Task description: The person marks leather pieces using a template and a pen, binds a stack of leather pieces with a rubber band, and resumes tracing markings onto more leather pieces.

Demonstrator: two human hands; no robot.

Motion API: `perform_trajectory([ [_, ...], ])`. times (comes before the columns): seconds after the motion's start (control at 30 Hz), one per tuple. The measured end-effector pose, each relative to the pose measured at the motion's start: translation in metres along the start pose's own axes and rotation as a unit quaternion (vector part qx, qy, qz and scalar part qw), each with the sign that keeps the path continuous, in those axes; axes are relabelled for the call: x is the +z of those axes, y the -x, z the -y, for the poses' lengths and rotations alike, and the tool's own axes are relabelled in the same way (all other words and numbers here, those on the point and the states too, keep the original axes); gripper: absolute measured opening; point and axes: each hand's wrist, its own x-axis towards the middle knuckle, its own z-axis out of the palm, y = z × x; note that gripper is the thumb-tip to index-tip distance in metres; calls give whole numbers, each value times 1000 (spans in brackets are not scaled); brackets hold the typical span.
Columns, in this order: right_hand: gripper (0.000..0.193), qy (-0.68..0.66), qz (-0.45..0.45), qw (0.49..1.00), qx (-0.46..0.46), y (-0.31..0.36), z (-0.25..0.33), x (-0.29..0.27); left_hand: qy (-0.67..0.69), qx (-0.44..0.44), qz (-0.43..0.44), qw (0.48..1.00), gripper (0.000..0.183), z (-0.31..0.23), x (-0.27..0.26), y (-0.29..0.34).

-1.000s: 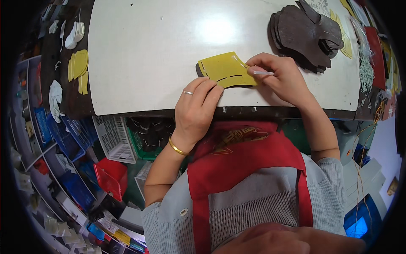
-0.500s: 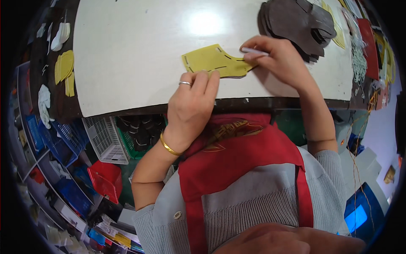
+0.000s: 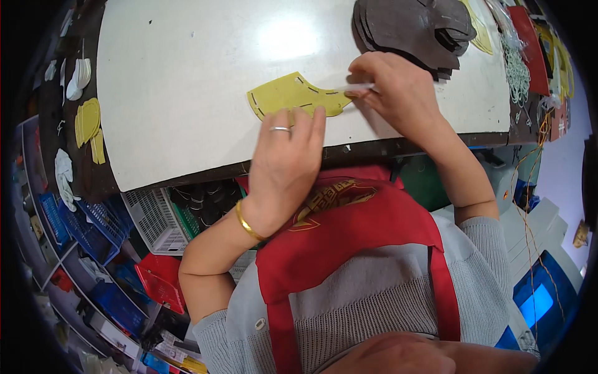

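A yellow pattern template (image 3: pixel 283 93) with slots along its edges lies on the white tabletop, its narrow end to the right. My left hand (image 3: pixel 288 153), with a ring and a gold bangle, holds the template's near edge under its closed fingertips; its thumb is hidden. In a pinch, my right hand (image 3: pixel 398 90) grips a slim white pen (image 3: pixel 360 87), whose tip lies at the template's narrow end. Beyond that hand sits a stack of dark brown cut pieces (image 3: pixel 405 31).
Yellow templates (image 3: pixel 87 121) and a white glove (image 3: pixel 64 174) lie on the dark left edge of the table (image 3: pixel 156 143). A white crate (image 3: pixel 156 218) and a red bin (image 3: pixel 161 280) stand below. Pale green cord (image 3: pixel 517 75) hangs at the right.
The view has shifted, so the table sits differently in it. My right hand has moved the pen along the template's far edge near the narrow end. The left hand remains at the near edge.
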Motion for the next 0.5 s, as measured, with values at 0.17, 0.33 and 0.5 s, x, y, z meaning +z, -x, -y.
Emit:
perform_trajectory([
  [0.17,16,-42,-45,997,-50,-27,14,-28,-39,-13,-39,998,39,-19,14,3],
  [0.33,25,-216,190,957,-46,-47,38,-6,3,-27,-58,998,40,-24,10,4],
  [0.5,21,-143,334,916,-172,-78,62,17,2,-50,-6,999,49,-33,21,17],
])
